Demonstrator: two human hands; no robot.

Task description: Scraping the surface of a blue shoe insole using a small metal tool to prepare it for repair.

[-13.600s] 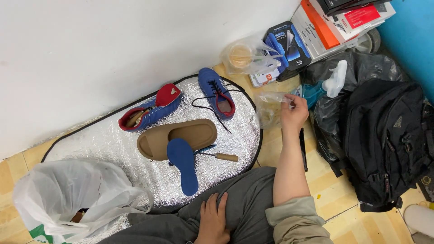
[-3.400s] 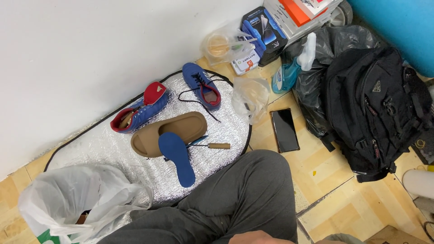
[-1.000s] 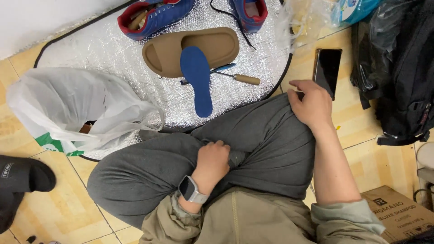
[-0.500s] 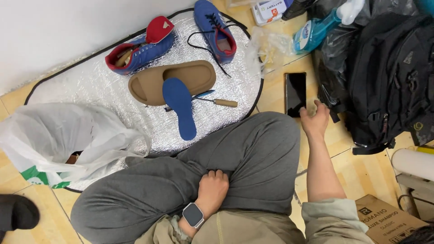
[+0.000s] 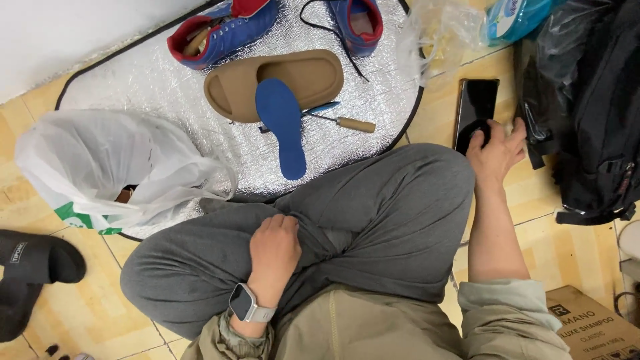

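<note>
Right hand is down on the floor, fingers loosely spread and resting on the near end of the phone, which lies flat beside the mat, just past the knee, easy to reach from a cross-legged sit. Left hand rests on the lap, fingers curled over the trouser fold, holding nothing. On the mat, the blue insole overlaps the tan slide, with an awl just beside them. Bag sits at the left knee.
</note>
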